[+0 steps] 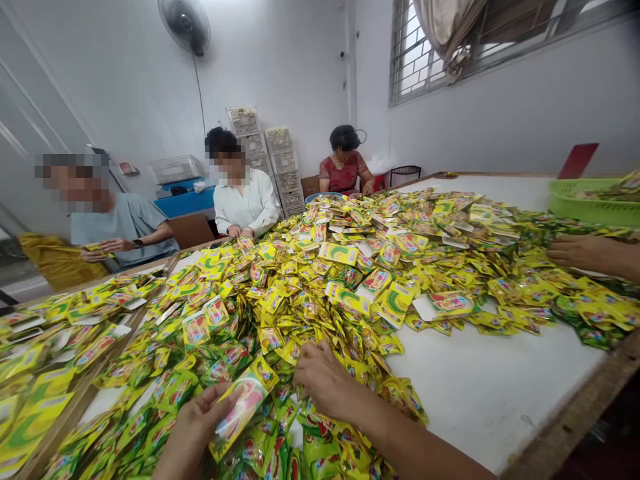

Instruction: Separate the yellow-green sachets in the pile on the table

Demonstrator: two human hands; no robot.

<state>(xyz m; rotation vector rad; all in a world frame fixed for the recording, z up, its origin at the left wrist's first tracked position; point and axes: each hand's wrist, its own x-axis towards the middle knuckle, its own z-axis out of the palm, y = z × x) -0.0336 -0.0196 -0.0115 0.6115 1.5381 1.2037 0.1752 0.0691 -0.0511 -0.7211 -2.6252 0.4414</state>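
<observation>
My left hand [203,423] grips a yellow candy box [243,407] with a red and green fruit print, thumb across its face. The box is tilted, its far end pointing up toward the pile. Just right of it, my right hand [325,380] reaches into a heap of small yellow candy sachets [285,320]. Its fingers are curled down among the sachets, and their tips are hidden, so what they hold cannot be made out. Green sachets [265,450] lie below and between both hands.
Printed boxes [345,300] with white flaps cover the heap. A wooden strip [83,407] divides the white table [450,373] on the left. A green basket [585,203] stands at right near another person's hand [590,257]. Three people sit beyond; crates [285,163] are stacked behind.
</observation>
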